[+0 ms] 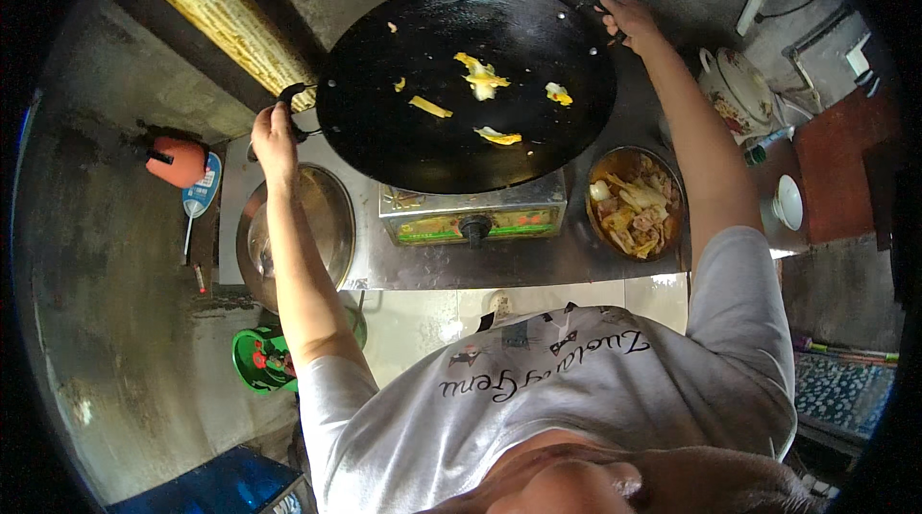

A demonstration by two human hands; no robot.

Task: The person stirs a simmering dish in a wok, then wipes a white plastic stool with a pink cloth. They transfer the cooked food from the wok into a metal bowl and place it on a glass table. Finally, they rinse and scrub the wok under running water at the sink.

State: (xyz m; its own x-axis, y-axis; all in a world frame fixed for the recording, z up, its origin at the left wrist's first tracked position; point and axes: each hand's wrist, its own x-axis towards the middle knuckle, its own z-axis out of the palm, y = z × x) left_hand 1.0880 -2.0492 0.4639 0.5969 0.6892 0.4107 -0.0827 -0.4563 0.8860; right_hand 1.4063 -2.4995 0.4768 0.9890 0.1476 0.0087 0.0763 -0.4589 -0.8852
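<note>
A wide black wok [432,146] is over a single-burner gas stove [472,215]; whether it touches the burner is hidden. My left hand [275,138] grips its left loop handle [289,97]. On the far right side, my right hand [628,22] is closed around the opposite handle, which is mostly covered by the fingers. A few pieces of cooked cabbage [482,78] and small scraps cling to the wok's inner surface. Right of the stove stands a bowl [683,222] filled with cooked cabbage and chunks of what looks like meat [637,208] in broth.
A round lid [347,240] lies under my left forearm on the metal counter [461,272]. Beyond my right arm are a lidded floral pot [738,89] and a white bowl [787,202]. A blue fan-shaped paddle [205,182] and green bucket [241,363] are at left.
</note>
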